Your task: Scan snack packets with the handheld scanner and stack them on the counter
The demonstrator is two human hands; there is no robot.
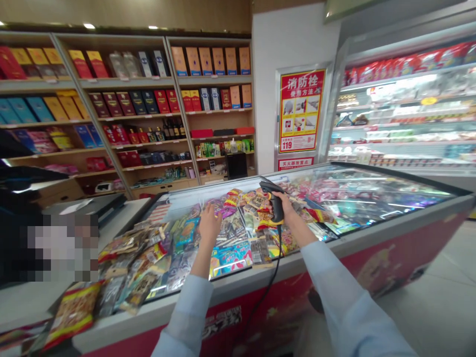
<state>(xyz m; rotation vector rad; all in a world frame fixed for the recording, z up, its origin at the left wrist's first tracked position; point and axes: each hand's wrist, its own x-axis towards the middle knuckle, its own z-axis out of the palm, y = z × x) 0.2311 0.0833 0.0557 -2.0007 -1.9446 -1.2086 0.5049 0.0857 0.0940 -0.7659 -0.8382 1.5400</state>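
Observation:
My right hand (285, 206) grips a black handheld barcode scanner (275, 210), its head pointing up and to the left. A black cable (277, 260) runs from its handle down over the front of the chest freezer (286, 265). My left hand (210, 221) hovers over the freezer's glass top with fingers apart, and nothing shows in it. Around the scanner lie several snack packets (256, 200) in red, yellow and brown. More packaged snacks (141, 258) are heaped on the left end of the freezer, with a large red and yellow bag (74, 310) at the near corner.
A counter (22, 302) stands at the left, where a person in dark clothing is partly visible. Shelves of boxed goods (130, 104) line the back wall. A red fire-hydrant poster (302, 111) hangs right of them. A lit refrigerated display (405, 119) stands at the right.

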